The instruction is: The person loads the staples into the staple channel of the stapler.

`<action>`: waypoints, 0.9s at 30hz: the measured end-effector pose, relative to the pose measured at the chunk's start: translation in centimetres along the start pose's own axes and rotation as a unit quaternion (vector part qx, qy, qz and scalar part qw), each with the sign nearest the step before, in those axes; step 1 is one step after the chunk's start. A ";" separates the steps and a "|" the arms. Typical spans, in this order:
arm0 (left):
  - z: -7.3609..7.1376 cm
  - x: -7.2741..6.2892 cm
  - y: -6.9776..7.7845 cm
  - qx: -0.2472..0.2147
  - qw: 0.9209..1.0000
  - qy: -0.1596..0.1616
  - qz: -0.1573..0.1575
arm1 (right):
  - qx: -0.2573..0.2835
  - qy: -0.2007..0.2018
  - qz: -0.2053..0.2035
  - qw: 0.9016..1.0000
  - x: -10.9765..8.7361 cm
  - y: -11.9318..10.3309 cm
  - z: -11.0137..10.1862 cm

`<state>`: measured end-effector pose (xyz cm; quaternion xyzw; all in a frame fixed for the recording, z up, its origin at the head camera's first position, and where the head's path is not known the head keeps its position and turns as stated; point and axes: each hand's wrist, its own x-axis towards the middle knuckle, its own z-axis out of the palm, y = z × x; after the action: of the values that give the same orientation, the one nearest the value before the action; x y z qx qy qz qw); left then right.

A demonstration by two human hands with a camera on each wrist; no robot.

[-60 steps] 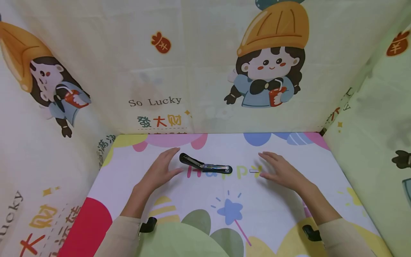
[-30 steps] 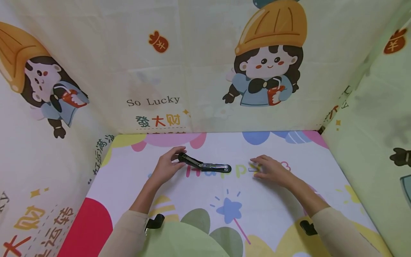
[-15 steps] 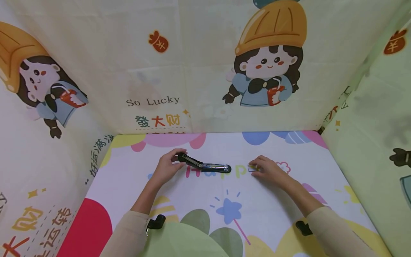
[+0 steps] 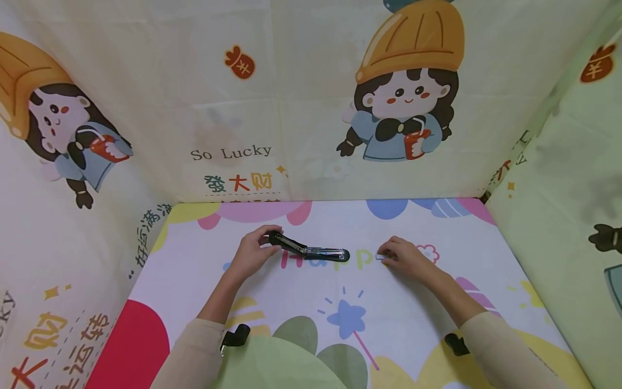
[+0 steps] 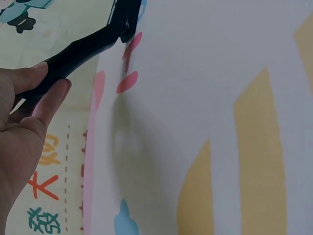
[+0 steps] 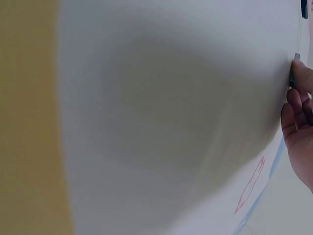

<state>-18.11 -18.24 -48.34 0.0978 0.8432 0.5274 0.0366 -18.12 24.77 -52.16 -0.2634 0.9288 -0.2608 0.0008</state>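
A black stapler [image 4: 324,254] lies opened out on the printed tabletop, its metal staple channel facing up and its left part angled upward. My left hand [image 4: 252,253] grips that left end; in the left wrist view, thumb and fingers close round the stapler's black arm [image 5: 80,51]. To the right, my right hand [image 4: 405,258] pinches a small silvery strip of staples [image 4: 379,257] close over the table. The strip's left end sticks out past the fingertips, and the rest is hidden by them. In the right wrist view, the staple strip [image 6: 297,57] shows between thumb and fingers.
The table [image 4: 272,292] has a white cover with colourful prints. A cloth wall [image 4: 311,108] with cartoon figures rises behind it, with more cloth at both sides. A black device [image 4: 236,336] sits at the left wrist, another black device [image 4: 457,344] at the right.
My left hand has moved right and taken hold of the stapler's left end. My right hand has moved left, and its fingers have closed on the staple strip. The stapler stays in place.
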 end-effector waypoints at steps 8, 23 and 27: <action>-0.1 0.0 -0.1 -0.007 1.000 0.000 -0.010 | 0.004 0.009 0.001 1.000 0.0 0.1 0.2; 0.0 0.0 -0.1 -0.012 1.000 0.000 -0.013 | -0.001 -0.001 0.009 1.000 0.5 -0.2 0.1; -0.1 0.0 0.0 -0.009 1.000 -0.004 -0.011 | 0.001 -0.006 0.013 1.000 0.9 -0.5 0.1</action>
<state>-18.16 -18.31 -48.29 0.0903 0.8392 0.5343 0.0461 -18.64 23.92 -51.83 -0.2529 0.9317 -0.2607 0.0097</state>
